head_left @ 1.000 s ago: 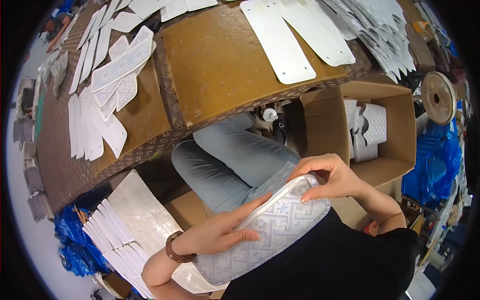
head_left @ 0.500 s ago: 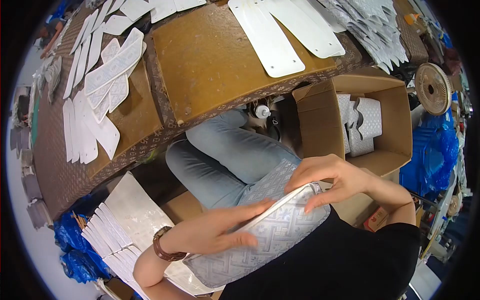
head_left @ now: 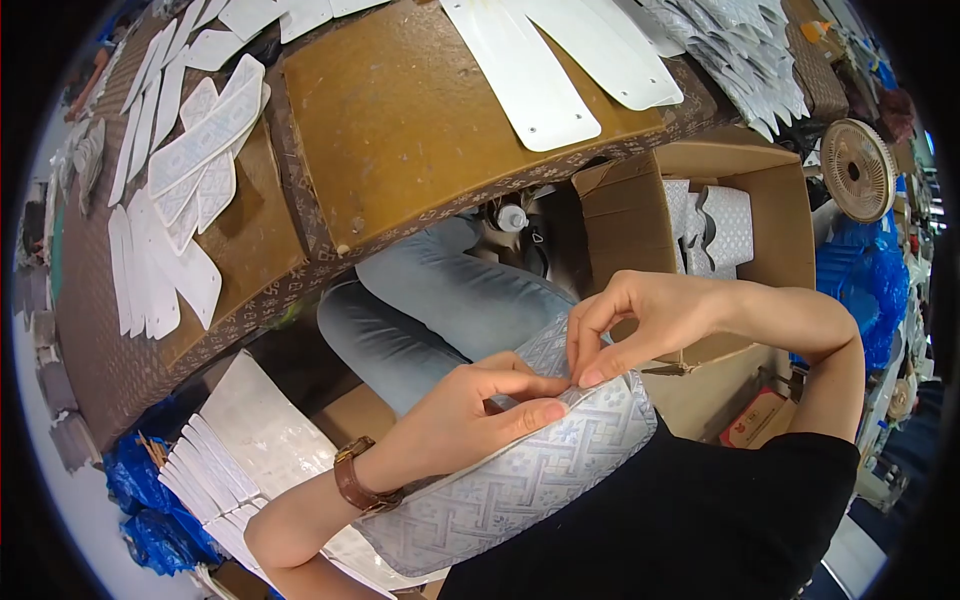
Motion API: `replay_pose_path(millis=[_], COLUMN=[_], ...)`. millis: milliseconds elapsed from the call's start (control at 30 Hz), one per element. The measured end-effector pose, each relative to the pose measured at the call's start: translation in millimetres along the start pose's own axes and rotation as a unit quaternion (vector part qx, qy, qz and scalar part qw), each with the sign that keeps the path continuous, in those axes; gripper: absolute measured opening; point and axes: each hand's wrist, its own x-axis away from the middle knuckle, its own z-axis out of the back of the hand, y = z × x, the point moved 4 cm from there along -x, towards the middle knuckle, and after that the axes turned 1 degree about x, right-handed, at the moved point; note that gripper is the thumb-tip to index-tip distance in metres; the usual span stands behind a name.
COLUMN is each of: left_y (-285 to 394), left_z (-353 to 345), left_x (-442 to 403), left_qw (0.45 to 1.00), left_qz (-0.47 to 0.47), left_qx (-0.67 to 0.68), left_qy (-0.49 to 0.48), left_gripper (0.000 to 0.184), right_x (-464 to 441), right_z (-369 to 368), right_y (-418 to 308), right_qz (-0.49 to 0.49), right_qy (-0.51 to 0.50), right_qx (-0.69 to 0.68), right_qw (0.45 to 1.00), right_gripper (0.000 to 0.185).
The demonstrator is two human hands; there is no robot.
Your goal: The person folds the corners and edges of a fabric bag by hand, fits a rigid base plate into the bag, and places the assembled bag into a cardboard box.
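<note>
Patterned piece lies across the lap at the near side of the scene, its near edge against the black shirt and its long far edge raised. Left hand: closed, thumb on the near face, fingers over the far edge, pinching it. Right hand: closed, thumb and fingertips pinching the same edge just right of the left fingertips; the two sets of fingertips nearly meet. Watch on the left wrist.

Surroundings: jeans beyond the piece, legs running under the table. White strips on the table's far side; a fan of patterned strips at its left. To the right, a carton holding folded grey pieces; a round fan beyond it. Near left, rows of white pads beside blue bags.
</note>
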Motion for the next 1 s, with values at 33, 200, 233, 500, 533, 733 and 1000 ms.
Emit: replay_pose_path(millis=[33,200,233,500,533,733,1000], left_y=[-1,-3,-4,-19,-18,-35,-50], left_z=[0,2,2,8,8,10,11], left_x=[0,-7,-9,1,3,19,38], left_qw=[0.999,0.994,0.992,0.991,0.991,0.99,0.99], left_qz=[-0.029,-0.067,-0.065,-0.071,-0.065,-0.085,-0.068], left_qx=[-0.019,-0.042,-0.051,0.0,-0.002,0.019,0.094], left_qy=[-0.012,-0.078,-0.094,-0.11,-0.115,-0.11,-0.082], left_gripper=[0.031,0.03,0.03,0.028,0.028,0.028,0.025], right_x=[0,-1,-2,-8,-12,-23,-47], right_z=[0,-2,-2,-10,-12,-20,-37], right_y=[-1,-11,-11,-21,-20,-24,-34], right_qz=[-0.009,0.013,0.013,0.104,0.084,0.115,0.111], right_qy=[-0.003,-0.013,-0.015,-0.014,-0.018,-0.068,-0.124], right_qx=[0.015,0.084,0.097,0.177,0.157,0.207,0.184], right_qw=[1.0,0.996,0.995,0.979,0.984,0.969,0.969], right_gripper=[0.017,0.013,0.012,0.011,0.012,0.016,0.02])
